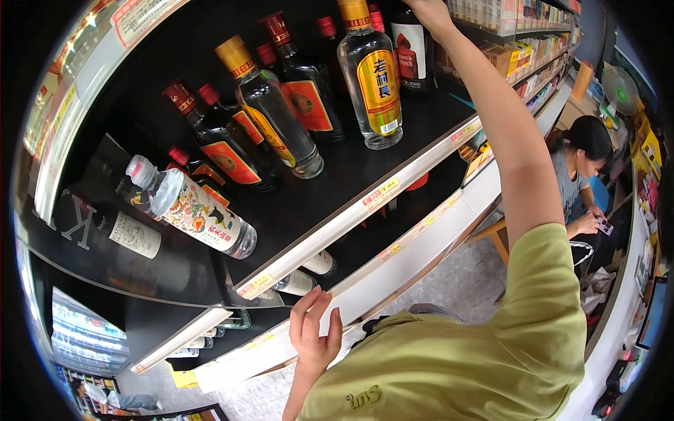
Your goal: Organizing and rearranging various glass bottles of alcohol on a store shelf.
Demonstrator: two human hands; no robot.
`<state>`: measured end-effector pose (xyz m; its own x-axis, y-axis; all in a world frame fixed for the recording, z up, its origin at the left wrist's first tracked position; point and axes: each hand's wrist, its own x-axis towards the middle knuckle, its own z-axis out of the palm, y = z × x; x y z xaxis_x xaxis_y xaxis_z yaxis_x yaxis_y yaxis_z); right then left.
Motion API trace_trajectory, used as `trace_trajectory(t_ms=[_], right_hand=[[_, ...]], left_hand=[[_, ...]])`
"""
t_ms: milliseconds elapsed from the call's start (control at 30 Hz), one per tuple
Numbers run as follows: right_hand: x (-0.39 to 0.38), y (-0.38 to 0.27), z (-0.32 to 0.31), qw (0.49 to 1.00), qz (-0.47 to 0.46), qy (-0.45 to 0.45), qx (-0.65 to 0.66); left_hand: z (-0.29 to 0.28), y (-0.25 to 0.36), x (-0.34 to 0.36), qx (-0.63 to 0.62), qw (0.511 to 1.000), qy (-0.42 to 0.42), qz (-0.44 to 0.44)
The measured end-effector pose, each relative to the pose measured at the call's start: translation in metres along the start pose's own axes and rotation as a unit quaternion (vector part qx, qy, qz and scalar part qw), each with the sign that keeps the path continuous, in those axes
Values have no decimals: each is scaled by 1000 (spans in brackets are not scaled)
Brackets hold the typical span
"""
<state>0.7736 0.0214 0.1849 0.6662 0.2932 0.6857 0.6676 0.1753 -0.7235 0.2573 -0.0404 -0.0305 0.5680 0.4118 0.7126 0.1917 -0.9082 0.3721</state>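
My right arm stretches up to the top edge, where my right hand is at the neck of a dark wine bottle with a white label. The picture's edge cuts off its fingers, so its grip is hidden. My left hand hangs just below the shelf's front edge, fingers loosely bent and thumb apart, holding nothing. Left of the wine bottle stands a clear liquor bottle with a gold cap and a yellow-orange label. Another clear gold-capped bottle stands farther left, among dark bottles with red caps.
A clear plastic water bottle stands at the left end of the black shelf. Price tags line the white shelf edge. More bottles stand on the shelf below. At right a seated person holds a phone, near a wooden stool.
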Motion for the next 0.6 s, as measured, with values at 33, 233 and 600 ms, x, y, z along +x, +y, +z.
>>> trace_trajectory(t_ms=[33, 233, 600], right_hand=[[-1, -1, 1, 1000, 0, -3, -6], [0, 17, 3, 999, -40, -9, 13], [-102, 6, -27, 976, -165, 137, 50]], left_hand=[[-1, 0, -1, 2, 1000, 2, -2], [-5, 0, -5, -27, 999, 7, -44], [-9, -19, -4, -60, 998, 4, -30]])
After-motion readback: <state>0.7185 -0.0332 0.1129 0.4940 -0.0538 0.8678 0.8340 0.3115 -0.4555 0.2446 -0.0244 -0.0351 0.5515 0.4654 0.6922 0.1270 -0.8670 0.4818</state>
